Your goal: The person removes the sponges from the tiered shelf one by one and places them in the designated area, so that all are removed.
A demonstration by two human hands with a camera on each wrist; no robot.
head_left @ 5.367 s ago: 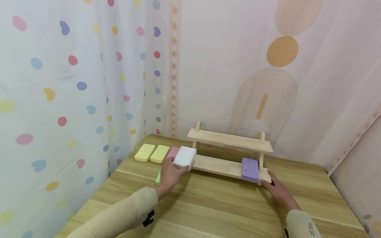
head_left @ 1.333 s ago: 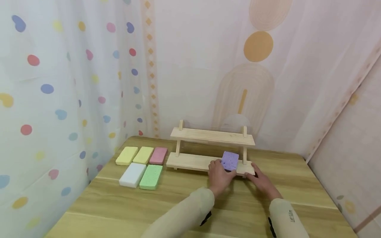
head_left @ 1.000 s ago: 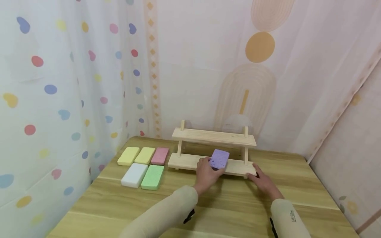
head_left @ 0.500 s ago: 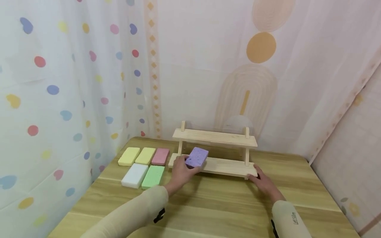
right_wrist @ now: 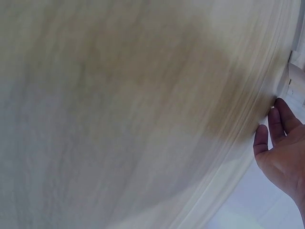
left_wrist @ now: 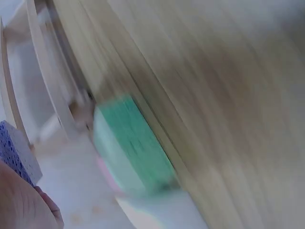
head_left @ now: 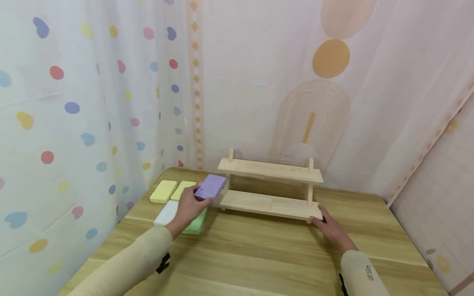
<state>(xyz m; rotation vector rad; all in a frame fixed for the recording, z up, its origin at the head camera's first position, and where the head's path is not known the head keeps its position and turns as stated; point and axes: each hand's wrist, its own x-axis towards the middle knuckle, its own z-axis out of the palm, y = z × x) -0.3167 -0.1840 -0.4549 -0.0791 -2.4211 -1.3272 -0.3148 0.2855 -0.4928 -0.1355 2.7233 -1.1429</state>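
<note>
My left hand holds a purple sponge between thumb and fingers, raised at the left end of a two-tier wooden shelf. Below the hand lie a green sponge and a white sponge, both partly covered by it. Two yellow sponges, one at the far left and one beside it, lie behind these. In the left wrist view a pink edge shows beside the blurred green sponge. My right hand grips the right end of the lower shelf board, thumb in front.
The wood-grain table carries everything. Behind the shelf hangs a pale patterned curtain, and a dotted curtain runs along the left side. Both shelf boards are bare.
The left hand, having set down the white sponge, has lifted the purple sponge off the lower board's right part and carried it left past the shelf. The right hand stays at the shelf's end.
</note>
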